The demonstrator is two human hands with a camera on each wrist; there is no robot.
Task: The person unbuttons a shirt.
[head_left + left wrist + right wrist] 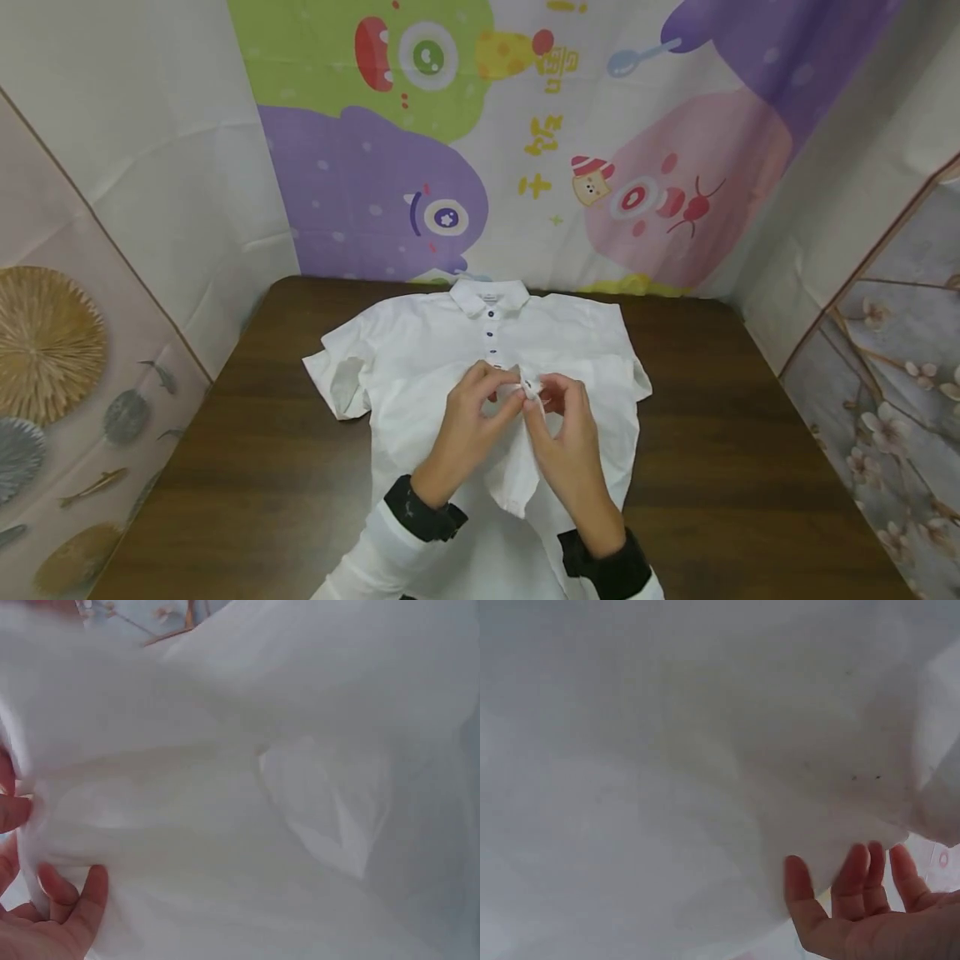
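Note:
A white short-sleeved shirt (577,333) lies front up, its collar (468,297) toward the far edge. Small dark buttons (491,314) run down its front strip from the collar. At mid-front, the left hand (461,421) and right hand (566,433) meet, each pinching the raised edge of the strip between thumb and fingers. A dark button (528,384) shows between the fingertips. Below them the lifted cloth hangs in a fold. In the left wrist view the left fingers (94,900) bend at the cloth; in the right wrist view the right fingers (799,877) are against it.
The shirt is on a dark brown wooden table (697,450). A cartoon-printed curtain (390,167) hangs behind the far edge, with patterned panels at the left and right. Both wrists wear black bands (423,510) over white sleeves.

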